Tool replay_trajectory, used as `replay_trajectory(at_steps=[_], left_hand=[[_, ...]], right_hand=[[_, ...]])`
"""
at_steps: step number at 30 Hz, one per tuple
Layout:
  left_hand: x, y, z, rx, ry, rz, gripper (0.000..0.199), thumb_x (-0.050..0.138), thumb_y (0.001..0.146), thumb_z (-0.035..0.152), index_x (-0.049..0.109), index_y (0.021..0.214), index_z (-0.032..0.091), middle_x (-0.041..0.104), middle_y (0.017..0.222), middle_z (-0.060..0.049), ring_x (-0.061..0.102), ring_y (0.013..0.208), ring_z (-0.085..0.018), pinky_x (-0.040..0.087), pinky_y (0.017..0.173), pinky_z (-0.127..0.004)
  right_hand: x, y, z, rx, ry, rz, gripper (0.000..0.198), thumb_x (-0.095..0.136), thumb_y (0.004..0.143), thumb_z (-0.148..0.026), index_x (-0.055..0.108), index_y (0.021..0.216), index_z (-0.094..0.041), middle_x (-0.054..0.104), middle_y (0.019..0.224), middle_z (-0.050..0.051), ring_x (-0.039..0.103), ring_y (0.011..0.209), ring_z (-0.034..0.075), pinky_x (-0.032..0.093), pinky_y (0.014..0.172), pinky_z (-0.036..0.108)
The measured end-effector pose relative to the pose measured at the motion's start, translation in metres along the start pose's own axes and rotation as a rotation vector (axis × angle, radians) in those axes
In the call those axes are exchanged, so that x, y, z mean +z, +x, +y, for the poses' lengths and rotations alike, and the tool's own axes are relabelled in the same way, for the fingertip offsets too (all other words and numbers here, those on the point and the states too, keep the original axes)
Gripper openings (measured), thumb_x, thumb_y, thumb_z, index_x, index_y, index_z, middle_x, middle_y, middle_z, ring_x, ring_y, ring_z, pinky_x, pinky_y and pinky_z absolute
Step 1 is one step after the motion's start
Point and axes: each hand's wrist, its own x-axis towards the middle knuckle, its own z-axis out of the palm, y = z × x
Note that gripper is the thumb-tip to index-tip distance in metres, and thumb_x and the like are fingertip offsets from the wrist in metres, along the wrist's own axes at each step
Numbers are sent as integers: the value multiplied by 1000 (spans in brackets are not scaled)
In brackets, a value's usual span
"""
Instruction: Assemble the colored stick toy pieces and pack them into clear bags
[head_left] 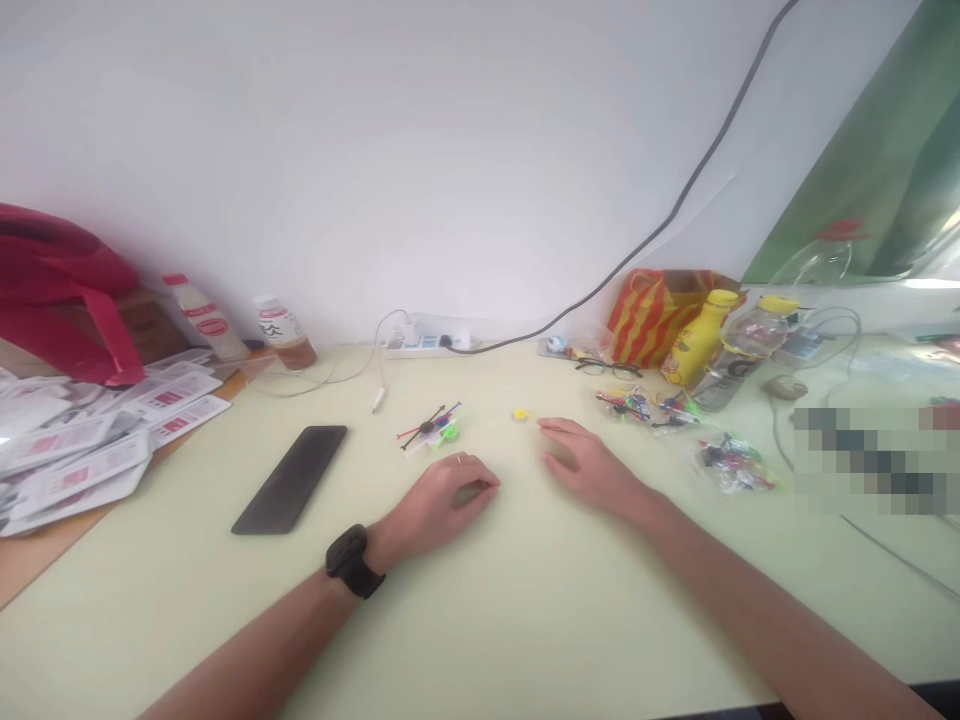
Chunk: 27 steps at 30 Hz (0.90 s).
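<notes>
My right hand [596, 468] is at the middle of the table, its fingertips at the thin stem of a small yellow plastic piece [520, 414]. The piece's round end points left, away from the fingers. My left hand [442, 500] rests on the tabletop with thumb and forefinger brought together. Anything between those fingertips is too small or hidden to make out. A black watch [355, 562] is on the left wrist. Just beyond the left hand lies a little heap of coloured plastic parts [433, 428], with black, red, blue and green pieces.
A black phone [290, 480] lies left of the hands. Small bags of coloured parts [739, 463] and eyeglasses [609, 368] are to the right. Bottles [285, 335], a power strip [427, 340] and a striped bag [645, 315] stand along the wall. White packets [90, 440] pile up at far left.
</notes>
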Motion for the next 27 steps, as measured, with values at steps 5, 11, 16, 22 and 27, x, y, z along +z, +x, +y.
replay_trajectory(at_steps=[5, 11, 16, 22, 27], left_hand=[[0, 0, 1, -4, -8, 7, 15, 57, 100, 24, 71, 100, 23, 74, 101, -5, 66, 94, -21, 53, 86, -34], [0, 0, 2, 6, -14, 22, 16, 57, 100, 27, 72, 100, 24, 74, 99, -5, 67, 92, -22, 56, 85, -35], [1, -1, -1, -13, -10, 33, 16, 58, 100, 26, 72, 105, 25, 74, 104, -5, 68, 96, -22, 57, 87, -36], [5, -4, -9, -34, 15, 46, 22, 58, 100, 27, 67, 120, 26, 71, 113, -6, 68, 100, -22, 56, 90, -37], [8, -4, -13, -58, 38, 123, 47, 64, 98, 32, 52, 143, 28, 63, 130, -9, 63, 108, -23, 56, 92, -40]], right_hand=[[0, 0, -1, -5, -7, -11, 43, 58, 95, -27, 65, 137, -18, 61, 146, 13, 57, 136, 30, 44, 119, 52], [0, 0, -2, -5, 12, -5, 43, 58, 95, -27, 65, 137, -20, 61, 145, 13, 56, 136, 30, 44, 119, 52], [0, 1, -1, 2, 37, 5, 42, 60, 95, -26, 67, 135, -21, 62, 144, 13, 57, 135, 30, 44, 119, 52], [-2, 0, -6, 0, 67, -18, 38, 63, 92, -24, 70, 130, -21, 66, 140, 12, 60, 132, 30, 48, 115, 52], [-16, -8, -32, -21, 261, -158, 24, 71, 88, -25, 79, 111, -25, 73, 128, 8, 70, 115, 28, 56, 105, 45]])
